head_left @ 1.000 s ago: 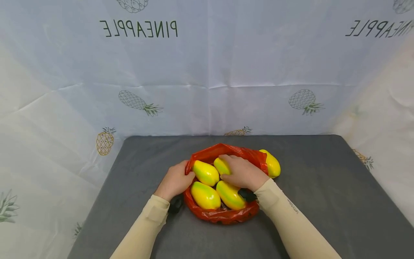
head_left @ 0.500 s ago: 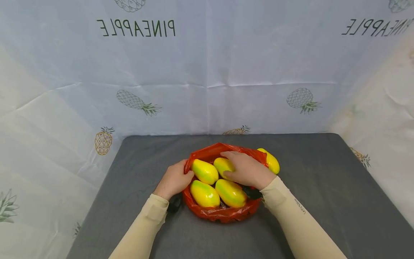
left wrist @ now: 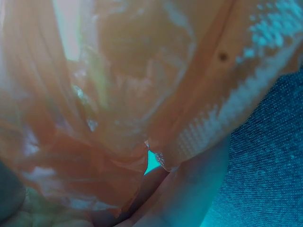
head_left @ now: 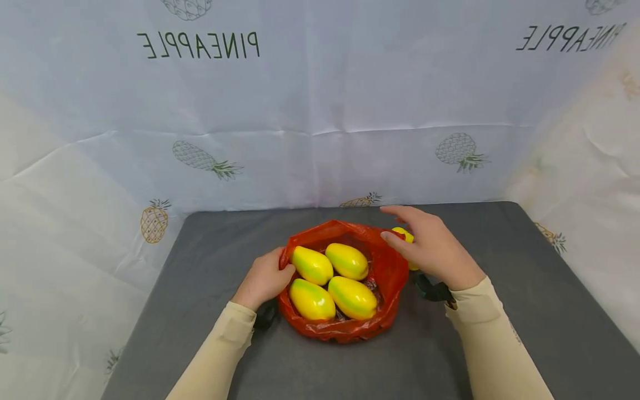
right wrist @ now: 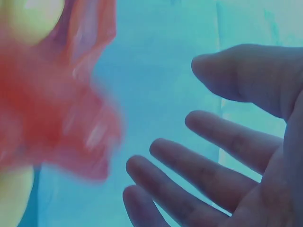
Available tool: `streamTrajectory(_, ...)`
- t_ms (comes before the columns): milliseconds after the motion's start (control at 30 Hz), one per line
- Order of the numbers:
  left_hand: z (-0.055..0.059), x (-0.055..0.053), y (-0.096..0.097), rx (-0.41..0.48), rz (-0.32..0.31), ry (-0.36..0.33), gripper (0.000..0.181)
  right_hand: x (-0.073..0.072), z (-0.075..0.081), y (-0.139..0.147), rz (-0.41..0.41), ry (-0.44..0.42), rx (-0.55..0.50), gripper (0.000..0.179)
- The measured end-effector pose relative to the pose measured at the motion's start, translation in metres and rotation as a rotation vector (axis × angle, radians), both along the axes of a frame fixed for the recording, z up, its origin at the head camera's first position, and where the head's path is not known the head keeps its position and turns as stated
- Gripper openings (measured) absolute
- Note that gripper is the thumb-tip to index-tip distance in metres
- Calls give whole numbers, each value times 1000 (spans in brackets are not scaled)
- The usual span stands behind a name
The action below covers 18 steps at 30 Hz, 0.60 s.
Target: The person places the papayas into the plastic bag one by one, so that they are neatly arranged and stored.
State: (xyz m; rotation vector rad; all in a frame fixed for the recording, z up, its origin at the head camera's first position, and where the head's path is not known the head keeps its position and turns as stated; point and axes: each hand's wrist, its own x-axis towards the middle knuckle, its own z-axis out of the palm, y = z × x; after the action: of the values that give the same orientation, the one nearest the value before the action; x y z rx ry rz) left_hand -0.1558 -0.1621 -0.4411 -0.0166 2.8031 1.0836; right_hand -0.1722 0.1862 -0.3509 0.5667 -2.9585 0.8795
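Observation:
A red plastic bag [head_left: 392, 278] stands with its mouth wide, and several glossy yellow-green mangoes [head_left: 351, 298] lie inside it. My left hand [head_left: 263, 279] pinches the bag's left rim between thumb and fingers; in the left wrist view the thin bag [left wrist: 142, 61] covers most of the picture. At the bag's right edge my right hand [head_left: 434, 244] is held up with fingers spread and nothing in them. Another mango [head_left: 406, 235] lies outside the bag, partly hidden behind that hand. The right wrist view shows the spread fingers [right wrist: 203, 175] apart from the blurred bag [right wrist: 52, 113].
The dark grey cloth-covered tabletop [head_left: 225, 239] surrounds the bag. Behind it hangs a pale curtain [head_left: 320, 100] printed with pineapples, which also closes in both sides. A black strap [head_left: 434, 289] is on the right wrist.
The right hand has let go of the mango at the back of the bag, which stays inside. It has moved right, out over the rim, with fingers spread. The left hand keeps its hold.

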Motion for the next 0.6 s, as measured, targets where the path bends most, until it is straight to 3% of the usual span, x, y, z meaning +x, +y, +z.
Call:
streamTrajectory(167,0,0,0,-10,1,-3,38,-3,-17,29,-119,-16,-1,61)
streamTrajectory(333,0,0,0,-4,4,-9,36,-9,-43,46,-213,-87,25,71)
streamTrajectory(600,2,0,2,1,9,-22,33,-17,-70,53,-212,-149,20,81)
